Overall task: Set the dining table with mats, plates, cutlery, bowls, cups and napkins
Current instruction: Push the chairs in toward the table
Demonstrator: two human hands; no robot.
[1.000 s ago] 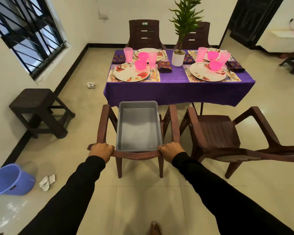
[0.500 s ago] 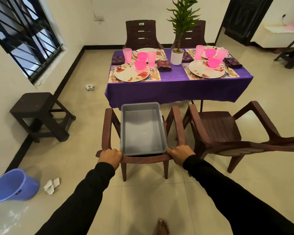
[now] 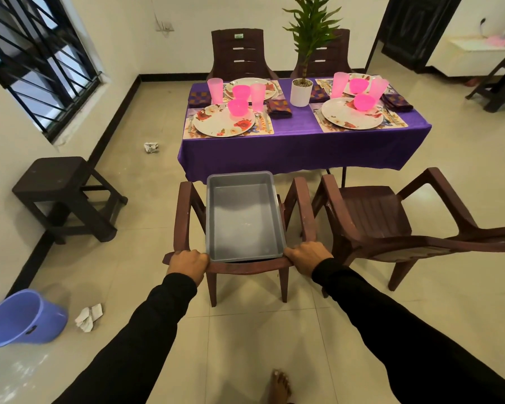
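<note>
Left to right. Purple bucket (image 3: 24, 319) tipped on the floor far left, paper scraps (image 3: 88, 317) just beside it, dark stool (image 3: 62, 196) by the wall.

Our left hand (image 3: 188, 262) grips the top rail of the chair (image 3: 245, 266), fingers curled over the left corner. The grey tray (image 3: 244, 217) lies on the chair seat between the armrests, nothing in it. Our right hand (image 3: 307, 256) grips the rail's right corner, fingers curled round it too. Second chair (image 3: 391, 228) stands just right, angled.

Beyond the tray, the surface (image 3: 303, 147) under a purple cloth looks fully set: left mat (image 3: 229, 123) with floral plate (image 3: 223, 122), pink bowl (image 3: 237, 107) on it, pink cups (image 3: 258, 96), folded napkin (image 3: 279, 108), cutlery (image 3: 190, 123) at the plate edges. Potted plant (image 3: 301, 91) mid-surface. Right mat (image 3: 359, 116) carries the same kit. Two more settings behind; details partly hidden.

Handling, as we judge it: the chair is moulded plastic, light but stiff, so a two-corner hold on the rail suits sliding or lifting it. The tray is loose on the seat and smooth, likely to skate if we tilt the chair; keep it level. The tray itself is rigid and light; take it by the long rims. Plates look like melamine, so not very fragile; cups are light and tip easily near the surface edge.
</note>
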